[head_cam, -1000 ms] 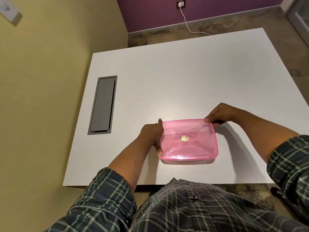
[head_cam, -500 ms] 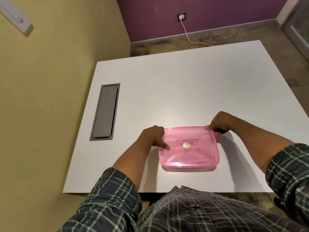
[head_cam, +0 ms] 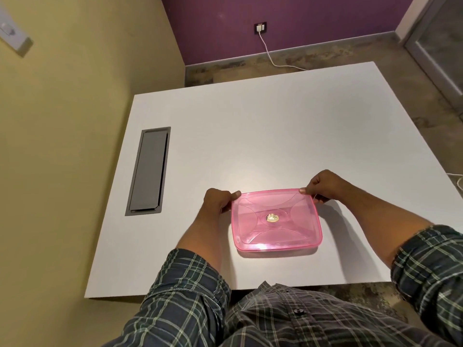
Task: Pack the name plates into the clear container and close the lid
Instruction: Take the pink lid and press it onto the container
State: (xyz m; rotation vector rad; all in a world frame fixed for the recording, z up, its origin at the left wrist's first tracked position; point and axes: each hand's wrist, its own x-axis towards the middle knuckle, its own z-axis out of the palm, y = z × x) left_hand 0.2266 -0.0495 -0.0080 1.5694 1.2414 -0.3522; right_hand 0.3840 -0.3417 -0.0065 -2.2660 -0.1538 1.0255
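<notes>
A flat container with a translucent pink lid [head_cam: 276,220] lies on the white table [head_cam: 275,136] near its front edge. The lid covers the container, and a small gold sticker sits at its centre. My left hand [head_cam: 219,200] grips the lid's far left corner, thumb on top. My right hand [head_cam: 323,185] pinches the far right corner, fingers curled round the edge. No name plates show; whatever is inside is hidden by the pink lid.
A grey cable hatch [head_cam: 149,171] is set into the table at the left. A yellow wall runs along the left side. A white cable [head_cam: 271,55] leads from a wall socket across the floor behind the table.
My left hand has shifted from the lid's left side and top surface to its far left corner. My right hand has kept its hold on the far right corner.
</notes>
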